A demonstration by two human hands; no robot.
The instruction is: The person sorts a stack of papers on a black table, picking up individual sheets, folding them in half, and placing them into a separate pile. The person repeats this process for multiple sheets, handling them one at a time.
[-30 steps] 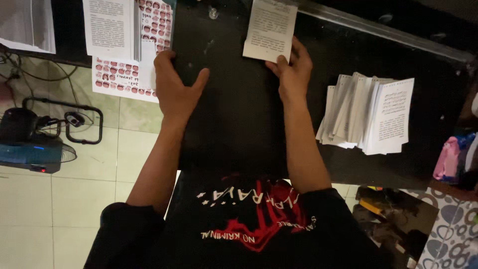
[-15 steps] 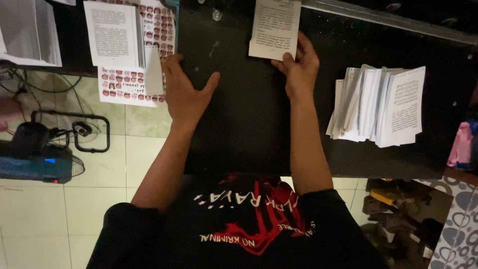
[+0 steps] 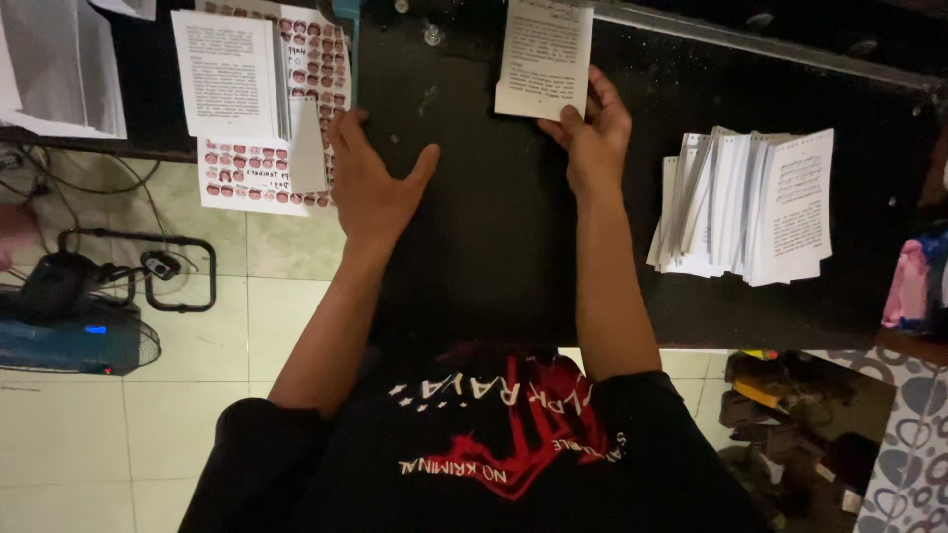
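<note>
Head view, surface: a black table [image 3: 474, 257], glossy and dark.
Right hand [image 3: 591, 133]: fingers pinched on the lower edge of a printed booklet [image 3: 545, 59] lying at the table's far side.
Left hand [image 3: 373, 183]: flat, fingers spread, empty, beside a sticker sheet [image 3: 281, 109].
Right side: stack of booklets [image 3: 750, 202].
Room: pale tiled floor [image 3: 118, 434], a fan [image 3: 69, 326] and cables.
</note>
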